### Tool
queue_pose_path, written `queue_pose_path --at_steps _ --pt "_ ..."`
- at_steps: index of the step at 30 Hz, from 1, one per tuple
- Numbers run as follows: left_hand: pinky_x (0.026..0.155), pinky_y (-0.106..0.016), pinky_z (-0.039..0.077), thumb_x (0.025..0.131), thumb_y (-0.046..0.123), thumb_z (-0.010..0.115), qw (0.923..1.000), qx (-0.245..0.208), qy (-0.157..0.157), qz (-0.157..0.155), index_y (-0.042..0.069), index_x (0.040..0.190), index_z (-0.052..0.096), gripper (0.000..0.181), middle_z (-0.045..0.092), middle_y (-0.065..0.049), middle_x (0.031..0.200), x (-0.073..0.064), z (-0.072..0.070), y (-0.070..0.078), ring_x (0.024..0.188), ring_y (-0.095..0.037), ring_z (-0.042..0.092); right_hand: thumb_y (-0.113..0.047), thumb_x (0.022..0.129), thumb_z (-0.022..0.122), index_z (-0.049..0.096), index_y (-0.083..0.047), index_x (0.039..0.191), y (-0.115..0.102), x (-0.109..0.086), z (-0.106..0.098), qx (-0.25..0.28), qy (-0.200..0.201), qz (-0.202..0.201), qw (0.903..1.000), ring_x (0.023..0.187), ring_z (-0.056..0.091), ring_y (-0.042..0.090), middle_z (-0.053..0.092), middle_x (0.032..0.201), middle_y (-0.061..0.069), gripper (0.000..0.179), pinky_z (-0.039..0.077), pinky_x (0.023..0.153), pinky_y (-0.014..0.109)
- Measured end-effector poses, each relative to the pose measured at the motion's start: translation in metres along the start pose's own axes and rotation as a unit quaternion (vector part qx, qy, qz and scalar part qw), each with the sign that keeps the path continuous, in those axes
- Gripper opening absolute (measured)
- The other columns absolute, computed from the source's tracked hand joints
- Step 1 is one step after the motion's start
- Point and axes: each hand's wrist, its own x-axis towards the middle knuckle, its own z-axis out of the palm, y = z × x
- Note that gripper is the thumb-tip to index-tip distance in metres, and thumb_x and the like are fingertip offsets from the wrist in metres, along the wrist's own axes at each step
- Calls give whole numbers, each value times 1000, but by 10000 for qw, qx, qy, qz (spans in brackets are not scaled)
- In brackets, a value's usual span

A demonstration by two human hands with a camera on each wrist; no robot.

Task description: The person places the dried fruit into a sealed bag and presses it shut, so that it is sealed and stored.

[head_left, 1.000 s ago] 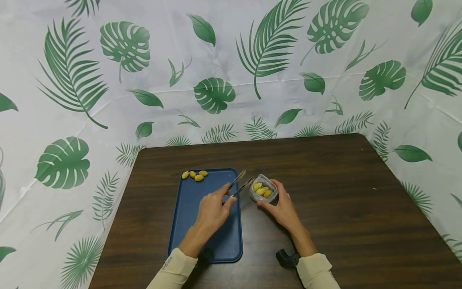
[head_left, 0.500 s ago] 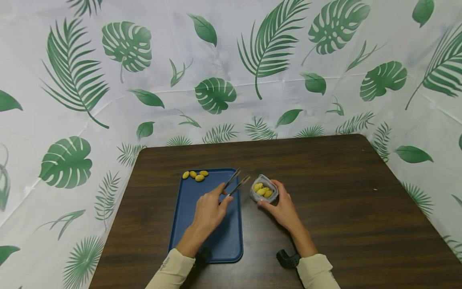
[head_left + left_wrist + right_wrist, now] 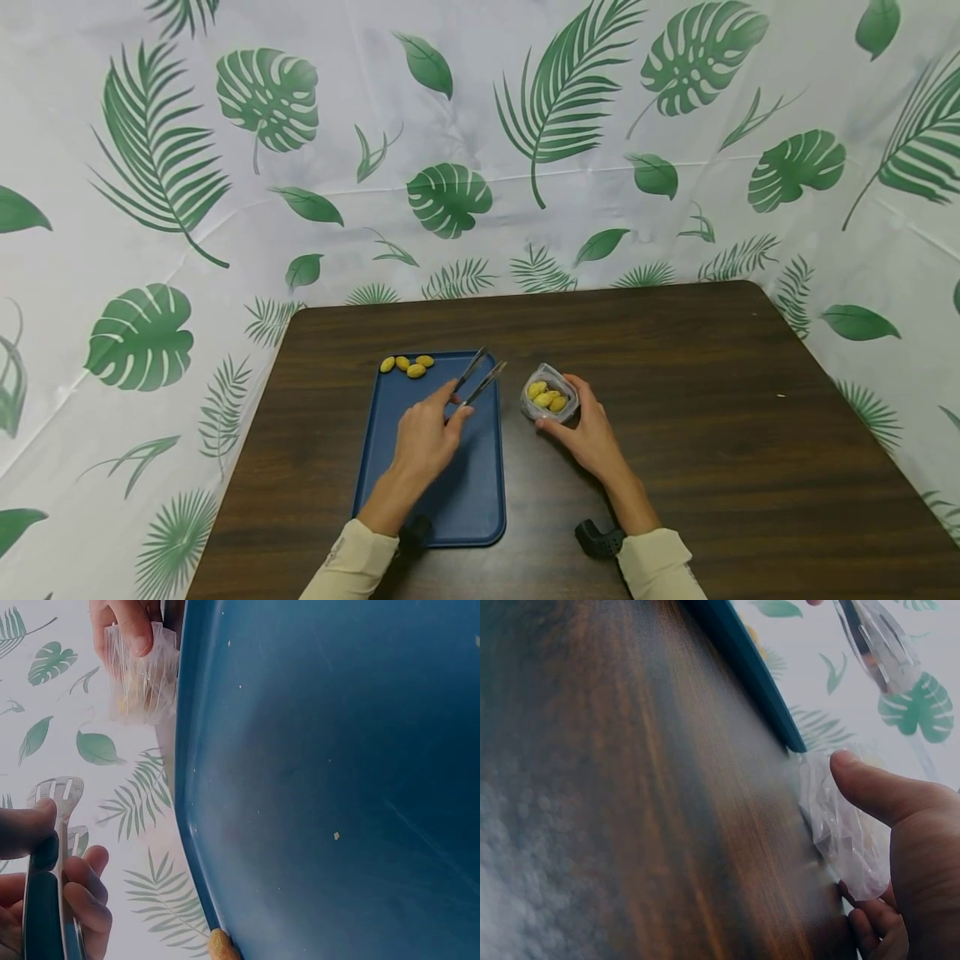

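Note:
In the head view my left hand [image 3: 425, 440] grips metal tongs [image 3: 480, 385] above the blue tray [image 3: 467, 517]. The tongs' arms stand apart, with nothing between the tips. Slotted tong ends [image 3: 64, 787] show in the left wrist view. My right hand [image 3: 592, 433] holds a clear plastic container [image 3: 530, 410] beside the tray, thumb on the near side and fingers on the far side. Its wall looks crinkled like a bag in the right wrist view. Several yellow oval pieces [image 3: 546, 397] lie inside it; their exact kind is unclear.
Several more yellow oval pieces [image 3: 416, 371] lie in the tray's far left corner. Small crumbs [image 3: 336, 835] dot the tray. The dark wooden table [image 3: 720, 433] reaches back to a leaf-print cloth [image 3: 570, 217]. A black wrist strap [image 3: 597, 539] is at the right wrist.
My left hand has drawn the tongs leftward, away from the container and over the tray. The right hand and the container have stayed in place.

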Motion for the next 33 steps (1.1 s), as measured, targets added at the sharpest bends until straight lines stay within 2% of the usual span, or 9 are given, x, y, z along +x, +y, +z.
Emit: queue_pose_path --at_steps 12,23,33 --pt "44 -22 37 97 26 73 9999 -29 52 -144 2 137 63 47 78 -10 107 -1 -2 -5 47 -4 46 -43 82 87 38 -18 154 -1 -1 -1 -30 6 65 10000 129 50 42 57 146 15 90 39 105 65" --pt "45 -23 39 96 29 75 9994 100 137 -294 3 137 64 50 78 -7 106 0 -4 -11 49 -4 48 -42 82 87 39 -18 154 -1 0 -1 0 20 37 10000 129 50 41 57 145 15 90 38 106 65" --pt "50 -24 40 94 28 77 9991 240 197 -286 2 136 64 51 79 -9 106 1 -9 -13 53 -5 51 -42 82 87 39 -19 154 -2 -1 -1 -45 10 41 10000 128 50 42 57 146 15 90 39 105 65"
